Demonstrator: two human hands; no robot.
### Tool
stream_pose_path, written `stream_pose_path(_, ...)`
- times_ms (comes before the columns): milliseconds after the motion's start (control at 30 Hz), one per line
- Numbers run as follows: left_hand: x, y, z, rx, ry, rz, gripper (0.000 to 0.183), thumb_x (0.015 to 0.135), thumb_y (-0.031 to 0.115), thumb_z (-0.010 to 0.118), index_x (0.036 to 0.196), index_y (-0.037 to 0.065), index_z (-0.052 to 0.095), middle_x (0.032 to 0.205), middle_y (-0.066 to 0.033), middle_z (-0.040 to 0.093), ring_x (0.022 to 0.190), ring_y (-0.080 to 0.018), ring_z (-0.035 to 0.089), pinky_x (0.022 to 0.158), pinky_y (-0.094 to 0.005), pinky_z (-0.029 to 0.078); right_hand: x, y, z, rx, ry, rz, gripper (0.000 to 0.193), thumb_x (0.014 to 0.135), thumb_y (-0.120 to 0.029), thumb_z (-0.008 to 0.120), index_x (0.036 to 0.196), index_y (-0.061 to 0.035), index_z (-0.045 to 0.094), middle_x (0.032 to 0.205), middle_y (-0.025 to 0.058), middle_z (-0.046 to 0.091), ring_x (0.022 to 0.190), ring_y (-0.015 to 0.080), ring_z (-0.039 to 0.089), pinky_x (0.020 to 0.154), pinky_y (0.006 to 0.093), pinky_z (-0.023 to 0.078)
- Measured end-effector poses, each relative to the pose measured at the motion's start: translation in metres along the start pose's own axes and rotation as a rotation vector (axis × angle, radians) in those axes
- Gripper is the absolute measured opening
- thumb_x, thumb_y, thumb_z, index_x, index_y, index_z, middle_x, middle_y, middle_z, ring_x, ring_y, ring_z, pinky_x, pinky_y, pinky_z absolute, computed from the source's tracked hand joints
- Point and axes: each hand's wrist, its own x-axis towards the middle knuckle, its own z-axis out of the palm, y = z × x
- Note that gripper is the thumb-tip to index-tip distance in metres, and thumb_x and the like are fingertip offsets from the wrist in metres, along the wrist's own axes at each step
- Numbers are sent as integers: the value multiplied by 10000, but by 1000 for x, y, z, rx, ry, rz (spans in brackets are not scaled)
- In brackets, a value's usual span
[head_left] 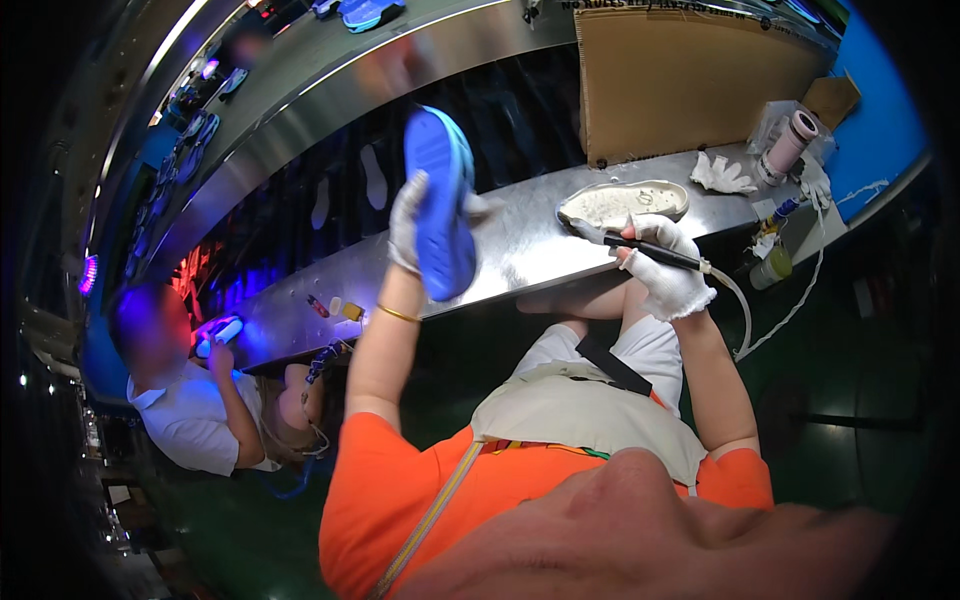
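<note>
A: What fills the scene?

B: A long, shiny steel bench (520, 250) runs across the view, with a brown cardboard panel (680, 75) standing upright along its far edge. At the lower left, a co-worker in a white shirt (190, 410) sits at the same bench.

A: And the person's own hands?

B: The left hand (408, 222), in a white cotton glove, is raised above the bench and closed around a blue foam shoe sole (440, 200), held upright with its bottom facing the camera. A thin gold bangle (398, 314) circles that wrist.

A: The right one?

B: The right hand (668, 268), also gloved in white, grips a slim black pen-shaped tool (650, 250) with a pale hose trailing from its rear. The tool's tip rests at the edge of a shallow oval white tray (625, 203) lying on the bench, just beside the hand.

A: Anything smaller?

B: A crumpled white cloth (722, 175) lies near the tray, and a pink-and-white roll (790, 143) stands beyond it.
</note>
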Motion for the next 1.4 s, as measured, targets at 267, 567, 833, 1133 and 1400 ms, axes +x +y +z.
stream_pose_path(267,-8,-127,38,-609,-48,-147,731,836,635,393,1321,88,388,1296,-157,455,1162,-342,466,994,-504,377,0,15,1,-10,95,119,180,771,42,620,927,-5,544,850,76,600,763,126,596,729,256,494)
stream_pose_path(567,-11,-138,64,-404,46,-198,770,829,691,326,1336,113,373,1280,-152,484,1139,-303,511,972,-443,424,16,10,8,-127,98,-7,173,746,46,630,902,3,571,845,77,613,761,125,604,731,262,503)
stream_pose_path(833,-2,-132,52,-435,275,-162,803,834,703,274,1287,57,422,1221,-198,514,1069,-347,533,941,-467,434,5,4,15,-719,-248,-570,195,633,61,640,789,-53,616,735,79,629,706,217,631,658,291,491)
stream_pose_path(1133,-10,-140,64,-272,238,-61,792,809,713,360,1302,94,406,1199,-149,527,1080,-278,530,952,-431,433,-2,10,16,-261,92,-80,120,760,38,643,860,-7,594,816,60,620,742,102,599,692,237,499)
stream_pose_path(1400,-12,-164,54,-211,222,-17,772,819,676,414,1354,126,335,1313,-85,448,1189,-230,455,1025,-377,364,-1,13,37,32,83,6,188,773,28,628,947,-9,569,866,74,628,754,107,605,725,245,499)
